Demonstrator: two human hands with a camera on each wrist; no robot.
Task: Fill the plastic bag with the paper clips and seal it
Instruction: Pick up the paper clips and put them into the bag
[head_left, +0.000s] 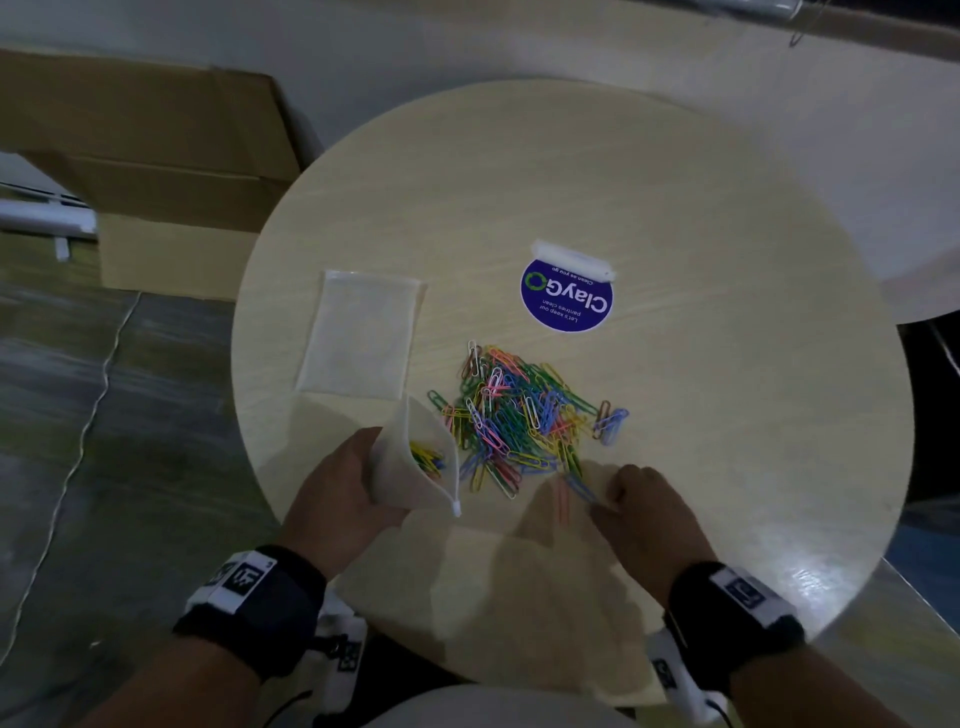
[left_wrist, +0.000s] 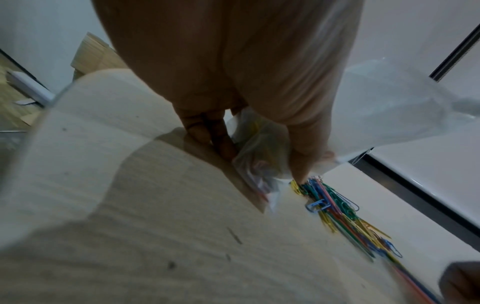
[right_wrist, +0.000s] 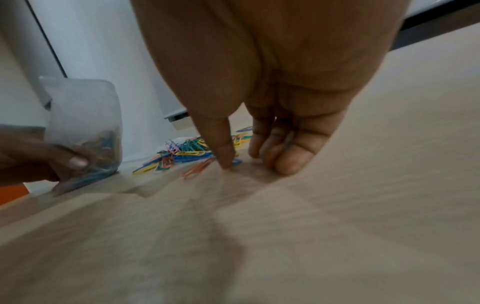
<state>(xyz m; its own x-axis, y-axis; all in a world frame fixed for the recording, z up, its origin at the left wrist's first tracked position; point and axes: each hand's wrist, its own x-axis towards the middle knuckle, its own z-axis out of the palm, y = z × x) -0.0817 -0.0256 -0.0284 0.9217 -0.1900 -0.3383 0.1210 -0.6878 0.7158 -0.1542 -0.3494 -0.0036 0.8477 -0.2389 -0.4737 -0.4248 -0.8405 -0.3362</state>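
My left hand (head_left: 363, 467) grips a clear zip bag (head_left: 415, 467) upright near the table's front left, mouth open toward the pile. Several coloured clips (head_left: 426, 457) lie inside it. In the left wrist view my fingers (left_wrist: 207, 131) and thumb curl round the bag (left_wrist: 259, 148). A loose pile of coloured paper clips (head_left: 519, 415) covers the table's middle. My right hand (head_left: 618, 493) rests at the pile's near edge. Its thumb (right_wrist: 228, 162) presses a blue clip to the wood, with fingertips on the table beside it and nothing pinched. Orange clips (right_wrist: 197, 170) lie just left of the thumb.
A second clear bag (head_left: 358, 338) lies flat behind the held one. A round blue sticker (head_left: 566, 296) with a white strip above it sits behind the pile. The round wooden table (head_left: 675, 208) ends close to my wrists. Cardboard boxes (head_left: 156, 156) stand on the floor at left.
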